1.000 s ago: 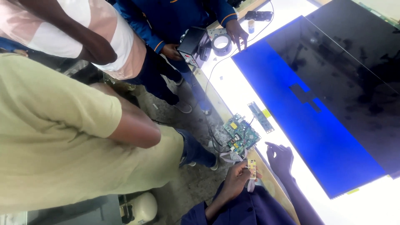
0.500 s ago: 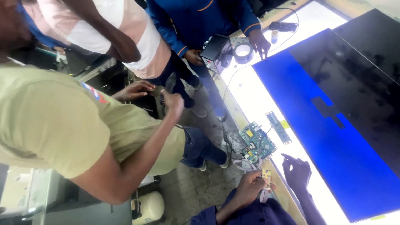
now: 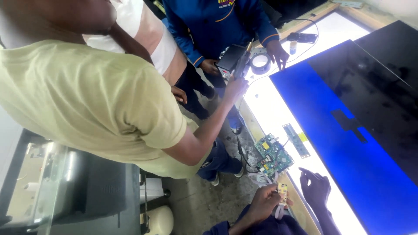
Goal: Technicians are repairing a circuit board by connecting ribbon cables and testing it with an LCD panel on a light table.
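Observation:
My left hand (image 3: 262, 203) is low in the view and grips a small yellow circuit piece (image 3: 282, 191) with a white ribbon cable hanging from it. My right hand (image 3: 315, 188) hovers just right of it over the edge of the bright white backlit panel (image 3: 278, 109), fingers apart and empty. A green circuit board (image 3: 273, 155) with wires lies on the table edge just above both hands. Beside it on the panel lies a narrow dark strip board (image 3: 296, 140).
A large screen (image 3: 348, 143), blue and black, covers the table's right side. A person in a pale green shirt (image 3: 87, 100) reaches a hand with a tool (image 3: 238, 80) over the table. A person in blue (image 3: 217, 26) holds a black device (image 3: 230, 58). A tape roll (image 3: 260, 63) lies nearby.
The person in green has stretched an arm with a tool out toward the table. The view has shifted. My hands stay in about the same place, the left still holding the yellow piece.

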